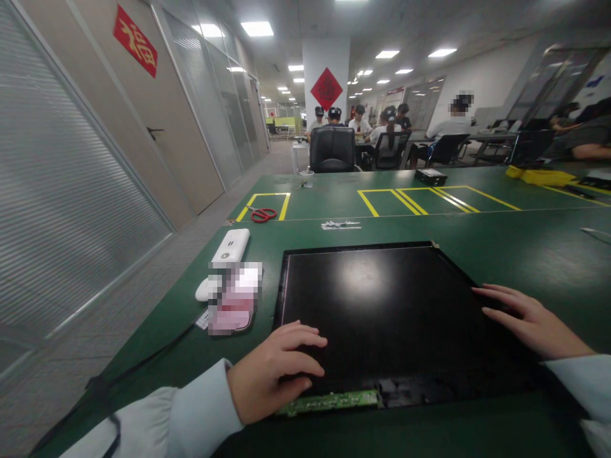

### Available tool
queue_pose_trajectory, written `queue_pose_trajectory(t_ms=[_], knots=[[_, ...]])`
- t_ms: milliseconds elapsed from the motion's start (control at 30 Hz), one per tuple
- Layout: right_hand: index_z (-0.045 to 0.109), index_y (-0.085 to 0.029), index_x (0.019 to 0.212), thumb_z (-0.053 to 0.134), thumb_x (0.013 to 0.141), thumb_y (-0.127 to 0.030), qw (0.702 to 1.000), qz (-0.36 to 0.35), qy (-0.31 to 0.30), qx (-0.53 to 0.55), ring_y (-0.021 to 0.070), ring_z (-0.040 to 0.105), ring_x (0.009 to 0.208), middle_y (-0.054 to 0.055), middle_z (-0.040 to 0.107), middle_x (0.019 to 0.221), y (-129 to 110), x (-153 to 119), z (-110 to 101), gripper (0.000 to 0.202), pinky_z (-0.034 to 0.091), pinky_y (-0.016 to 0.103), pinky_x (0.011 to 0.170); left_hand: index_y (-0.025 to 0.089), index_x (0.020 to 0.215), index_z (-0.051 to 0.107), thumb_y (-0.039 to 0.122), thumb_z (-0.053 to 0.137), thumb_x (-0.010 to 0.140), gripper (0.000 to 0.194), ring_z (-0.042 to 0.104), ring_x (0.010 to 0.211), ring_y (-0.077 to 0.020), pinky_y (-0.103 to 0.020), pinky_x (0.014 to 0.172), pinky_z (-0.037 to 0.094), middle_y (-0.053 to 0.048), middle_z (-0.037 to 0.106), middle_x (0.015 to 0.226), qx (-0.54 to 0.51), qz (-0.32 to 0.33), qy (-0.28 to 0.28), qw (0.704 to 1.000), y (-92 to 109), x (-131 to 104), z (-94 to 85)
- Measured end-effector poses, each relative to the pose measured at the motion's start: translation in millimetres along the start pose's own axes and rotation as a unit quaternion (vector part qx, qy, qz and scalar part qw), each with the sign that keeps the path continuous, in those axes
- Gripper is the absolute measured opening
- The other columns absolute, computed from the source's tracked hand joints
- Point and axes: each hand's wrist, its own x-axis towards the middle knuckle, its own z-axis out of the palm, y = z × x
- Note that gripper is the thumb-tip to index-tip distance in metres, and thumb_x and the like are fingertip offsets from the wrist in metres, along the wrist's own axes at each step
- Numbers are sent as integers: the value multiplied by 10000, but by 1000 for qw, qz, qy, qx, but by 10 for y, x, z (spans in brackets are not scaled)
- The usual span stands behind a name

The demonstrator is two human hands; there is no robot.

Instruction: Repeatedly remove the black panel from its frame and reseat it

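A large flat black panel [382, 305] lies on the green table in front of me, a ceiling light reflected on its glossy face. Along its near edge, toward the left, runs a green circuit board strip [338, 400]. My left hand [279, 369] rests over the panel's lower left corner, fingers apart, partly covering the strip's left end. At the panel's right edge is my right hand [532, 318], its fingers spread and the fingertips at the border. Neither hand is closed round anything.
Left of the panel are a white device [231, 248], a pink blurred item [233, 312] and a black cable [157, 348]. Red scissors [263, 215], small white pieces [340, 224] and a clear cup [307, 179] lie beyond. Several people sit in the background.
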Motion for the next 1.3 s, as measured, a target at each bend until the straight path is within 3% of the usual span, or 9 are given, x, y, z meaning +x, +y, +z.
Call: queue_pose_trajectory(t_ms=[200,400,567,767,900,1000,1067,1167,1300], knots=[[833,-255,1027,618,741,-613,1000,-8,15,7,393,662,1259,160,717,1316,24,38,37,506,485,557,1112,312,1189,787,199,732,851,360,611,1373,-302,-520,1232,403,-88,710,1413,-9,-28,7,1000,-34,-2,-22],[844,-259,924,606,734,-588,999,-4,28,20,362,664,1221,143,716,1232,47,106,61,448,518,504,1065,330,1444,657,242,723,862,592,435,1528,-341,-575,1246,359,-102,495,1648,9,-56,9,998,-32,-28,-27],[828,-286,842,585,727,-536,997,-48,52,12,336,703,1119,103,736,1119,113,190,109,367,498,552,1088,280,1405,677,368,681,925,488,523,1462,-318,-517,1216,417,-132,561,1583,-6,-83,27,996,-62,40,-39],[836,-275,843,561,735,-440,994,-82,72,16,331,711,1092,100,779,1095,120,229,182,338,508,544,1071,198,1198,748,310,669,888,339,665,1284,-305,-479,1134,510,-166,698,1386,37,-115,32,992,37,284,-49],[848,-276,902,564,754,-411,994,-75,68,30,321,711,1118,90,786,1132,115,211,184,347,514,518,1080,207,1181,736,360,599,935,320,670,1267,-317,-523,1143,497,-163,711,1341,78,-131,125,980,4,226,-23],[855,-273,949,557,763,-401,996,-68,53,28,321,709,1151,91,782,1168,106,186,168,373,504,507,1109,193,1204,728,371,597,892,382,615,1338,-365,-581,1156,466,-194,655,1415,147,-145,206,957,-180,73,43],[858,-272,992,558,772,-407,997,-67,44,17,325,703,1180,92,776,1213,91,164,156,396,500,502,1119,190,1276,700,400,604,880,459,569,1395,-388,-610,1177,431,-202,608,1486,182,-180,227,940,-301,-2,92],[855,-268,1055,576,778,-426,997,-70,36,-3,338,691,1218,94,765,1269,65,135,143,424,500,503,1122,173,1347,666,429,599,883,534,493,1468,-424,-646,1195,388,-224,595,1511,193,-230,195,934,-371,-27,132],[849,-267,1078,581,792,-423,996,-84,36,-20,345,693,1220,97,768,1272,57,131,137,422,508,519,1114,153,1373,657,449,604,883,575,444,1506,-443,-656,1219,346,-241,606,1505,159,-256,152,941,-315,10,102]])
